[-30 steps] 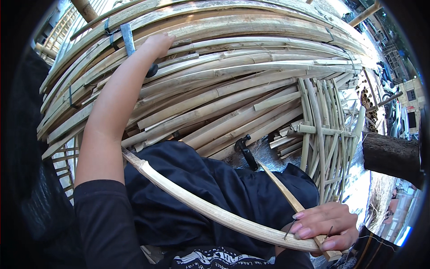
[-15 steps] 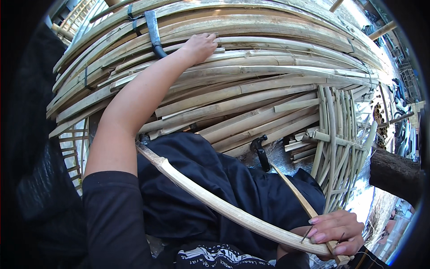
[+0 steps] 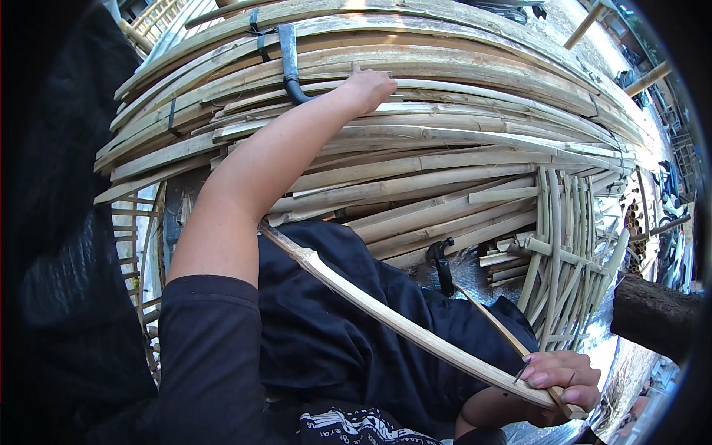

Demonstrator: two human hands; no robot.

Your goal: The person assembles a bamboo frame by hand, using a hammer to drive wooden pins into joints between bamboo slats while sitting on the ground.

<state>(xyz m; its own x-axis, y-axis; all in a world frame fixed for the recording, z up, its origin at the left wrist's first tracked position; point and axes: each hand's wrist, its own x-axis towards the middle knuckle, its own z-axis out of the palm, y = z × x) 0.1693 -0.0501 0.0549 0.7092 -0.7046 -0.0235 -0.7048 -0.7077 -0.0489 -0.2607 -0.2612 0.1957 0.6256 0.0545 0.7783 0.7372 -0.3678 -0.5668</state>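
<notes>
At the lower right my right hand [image 3: 561,382] is closed around the crossing ends of a long pale bamboo pole [image 3: 415,337] and a thinner bamboo strip [image 3: 493,319]. Thin nails [image 3: 522,371] stick out by its fingers. The pole runs across my lap to below my left arm. Stretched far forward, my left hand [image 3: 371,89] is over a pile of split bamboo [image 3: 445,119], its fingers curled and mostly hidden; what they hold, if anything, does not show. Just left of it lies a metal-bladed tool [image 3: 288,48] with a dark curved handle.
Beyond my lap a black-handled hammer [image 3: 440,267] stands near shiny foil. A lattice of bamboo strips [image 3: 556,245] leans at the right, beside a thick dark log [image 3: 653,315]. Another bamboo frame [image 3: 126,252] is at the left.
The view has shifted, so the pile appears lower and farther right. My left hand has gone from lying over the strips to a more curled shape. My right hand keeps its grip.
</notes>
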